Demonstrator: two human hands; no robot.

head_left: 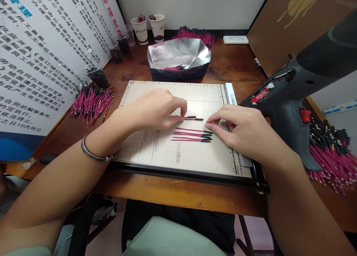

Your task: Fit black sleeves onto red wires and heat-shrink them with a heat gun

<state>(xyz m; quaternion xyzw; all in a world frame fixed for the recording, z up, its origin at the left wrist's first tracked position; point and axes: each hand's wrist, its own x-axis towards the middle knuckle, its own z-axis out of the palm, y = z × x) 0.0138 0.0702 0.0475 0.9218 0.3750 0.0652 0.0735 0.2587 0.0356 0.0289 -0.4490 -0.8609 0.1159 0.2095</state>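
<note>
My left hand (pixel 161 109) is over the middle of a cream paper-trimmer board (pixel 156 152). Its thumb and forefinger are pinched on the ends of two thin magenta wires (pixel 190 118) with black sleeves pointing right. Across from them my right hand (pixel 240 124) rests at the board's right side, thumb and forefinger tips closed together just beyond the sleeves. Whatever those tips hold, if anything, is hidden. Several more magenta wires (pixel 189 134) lie below in a rough row, their black-sleeved ends near my right thumb.
A silver-lined open box (pixel 178 74) with wires stands behind the board. Wire piles lie at left (pixel 90 103), back (pixel 193 35) and right (pixel 331 152). A heat gun (pixel 290 85) leans in from the right. Paper cups (pixel 139 31) and plastic cups (pixel 97 75) hold small parts.
</note>
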